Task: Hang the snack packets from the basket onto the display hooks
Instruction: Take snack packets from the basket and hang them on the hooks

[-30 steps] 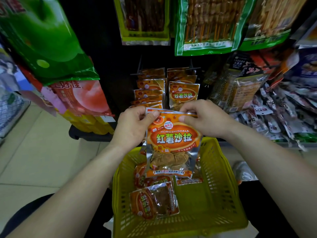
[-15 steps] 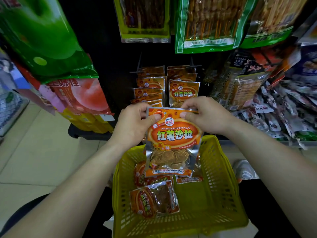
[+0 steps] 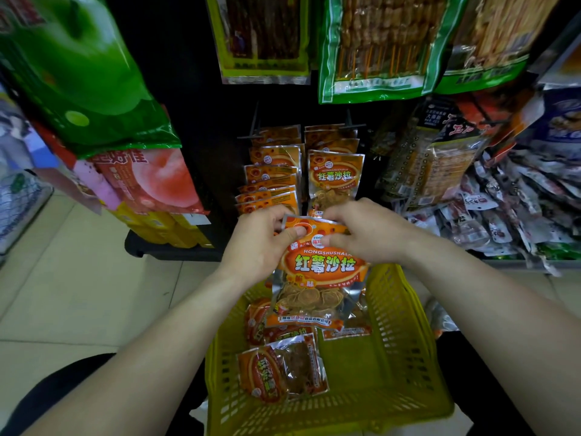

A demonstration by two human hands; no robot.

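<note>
- Step in hand (judgement): offering the top strip of the held packet (image 3: 320, 278) to a display hook. The hanging hole cannot be made out under the fingers.
- Left hand (image 3: 261, 243): pinches the packet's upper left corner, thumb on the printed front, fingers behind.
- Right hand (image 3: 364, 231): pinches the upper right part of the top strip, thumb on the front beside the round logo.
- Position of the held packet: upright, label toward the camera, hanging between the two hands. It is above the far end of the yellow basket (image 3: 408, 341) and just in front of the lowest hung packets.
- Targets: the right hook (image 3: 348, 118) carries a row whose front hung packet (image 3: 334, 176) sits directly behind the hands. The left hook (image 3: 255, 121) carries a fuller left stack (image 3: 270, 184), fanned downward.
- Technique:
  - Hold the top strip flat and taut between both hands so that the hole stays open.
  - Raise the packet until the hole is level with the chosen hook tip; the packet currently sits well below both hooks.
  - Slide it straight along the wire, label outward to match the hung rows.
  - Loosen the pinch only once the strip bears on the wire.
- Cautions (judgement): the glossy film is likely to slip and crumple under an uneven pinch. The hook tip may snag the front hung packet, so press that row back first if needed.
- Remaining stock: loose packets (image 3: 279, 369) lie flat in the basket, below the hands and apart from them.
</note>
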